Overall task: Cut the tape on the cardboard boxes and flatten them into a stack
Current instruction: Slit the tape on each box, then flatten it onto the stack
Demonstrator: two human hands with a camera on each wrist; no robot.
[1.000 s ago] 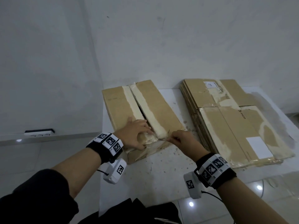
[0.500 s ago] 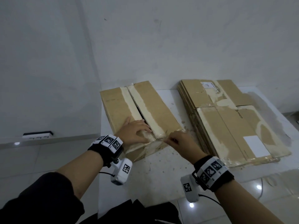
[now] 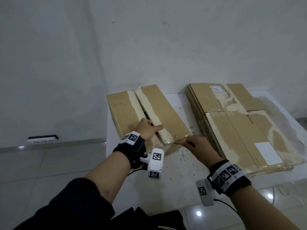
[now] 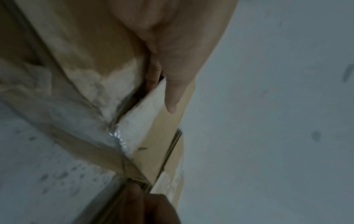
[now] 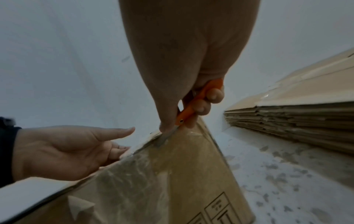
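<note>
A taped cardboard box (image 3: pixel 166 112) lies on the white table (image 3: pixel 174 180) at the left, its top flaps parted by a dark slit. My left hand (image 3: pixel 146 130) rests on top of it. The fingers (image 4: pixel 153 75) dip into the slit and the thumb (image 4: pixel 172 94) lies over the right flap's white tape strip. My right hand (image 3: pixel 197 145) grips an orange cutter (image 5: pixel 193 104). Its blade (image 5: pixel 164 137) sits in the clear tape at the box's near top edge. A stack of flattened boxes (image 3: pixel 240 127) lies to the right.
The white wall stands close behind the box and the stack. A power strip (image 3: pixel 42 139) sits on a low ledge at the left. Dark cloth (image 3: pixel 149 218) hangs at the table's near edge. Bare speckled tabletop shows between box and stack.
My left hand has slid a little farther up the box, and its fingers have gone from lying flat on top into the slit. The right hand stays at the near edge with the cutter.
</note>
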